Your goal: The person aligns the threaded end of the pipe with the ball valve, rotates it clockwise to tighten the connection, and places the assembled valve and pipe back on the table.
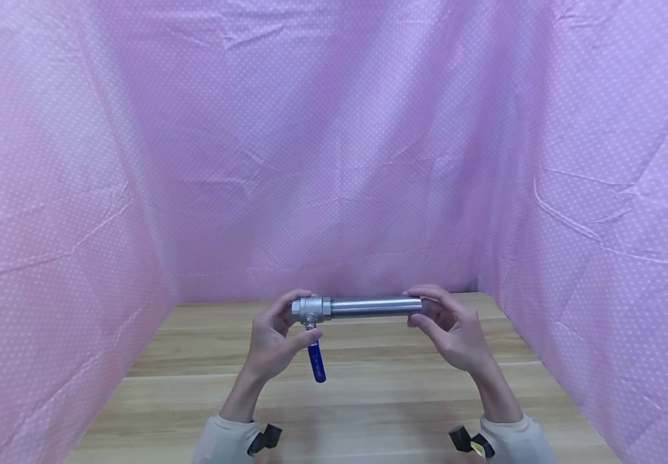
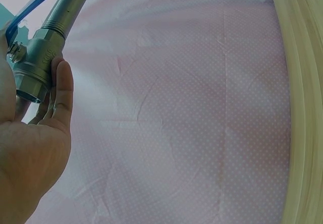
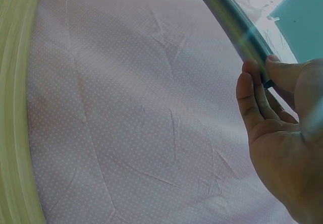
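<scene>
A steel ball valve point(image 1: 312, 309) is joined to a smooth metal pipe point(image 1: 375, 306), and both are held level above the table. The valve's blue lever handle point(image 1: 317, 362) points down toward the person. My left hand point(image 1: 271, 341) grips the valve body, its thumb lying at the top of the lever. In the left wrist view, threads show where the pipe point(image 2: 71, 6) enters the valve point(image 2: 42, 58). My right hand point(image 1: 455, 332) pinches the pipe's free right end between thumb and fingers; the right wrist view shows that grip on the pipe point(image 3: 236, 27) too.
Below the hands lies a wood-grain table point(image 1: 368, 399). Pink dotted cloth point(image 1: 334, 161) hangs behind the table and along both sides. Dark wrist devices point(image 1: 265, 439) sit at both sleeve cuffs.
</scene>
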`<state>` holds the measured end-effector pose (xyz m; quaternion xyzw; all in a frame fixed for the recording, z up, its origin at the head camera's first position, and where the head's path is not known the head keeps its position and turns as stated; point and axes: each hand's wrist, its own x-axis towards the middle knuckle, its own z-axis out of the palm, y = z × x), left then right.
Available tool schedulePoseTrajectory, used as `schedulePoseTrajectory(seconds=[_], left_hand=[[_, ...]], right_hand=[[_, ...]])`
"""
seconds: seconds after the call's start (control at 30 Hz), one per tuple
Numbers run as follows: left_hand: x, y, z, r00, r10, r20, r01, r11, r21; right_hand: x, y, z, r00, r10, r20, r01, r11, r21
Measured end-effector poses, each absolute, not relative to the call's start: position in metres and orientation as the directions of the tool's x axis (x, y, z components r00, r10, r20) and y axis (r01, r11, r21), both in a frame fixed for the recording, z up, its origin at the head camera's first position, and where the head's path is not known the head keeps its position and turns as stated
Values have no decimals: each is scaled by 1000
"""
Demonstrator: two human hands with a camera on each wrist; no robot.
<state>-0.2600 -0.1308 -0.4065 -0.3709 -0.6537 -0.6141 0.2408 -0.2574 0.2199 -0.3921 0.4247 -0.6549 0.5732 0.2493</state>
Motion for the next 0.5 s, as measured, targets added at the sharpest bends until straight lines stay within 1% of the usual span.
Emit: schedulePoseTrajectory(seconds=[0.2, 0.33, 0.5], left_hand=[[-260, -131, -407, -609, 195, 769, 780, -27, 625], [-261, -131, -407, -601, 199, 774, 786, -33, 618], [-261, -131, -407, -607, 196, 770, 781, -30, 624]], right_hand=[[-257, 219, -393, -495, -262, 828, -857, -9, -515], [-256, 219, -393, -518, -247, 819, -850, 48, -524], [-255, 220, -392, -539, -243, 806, -842, 145, -519]])
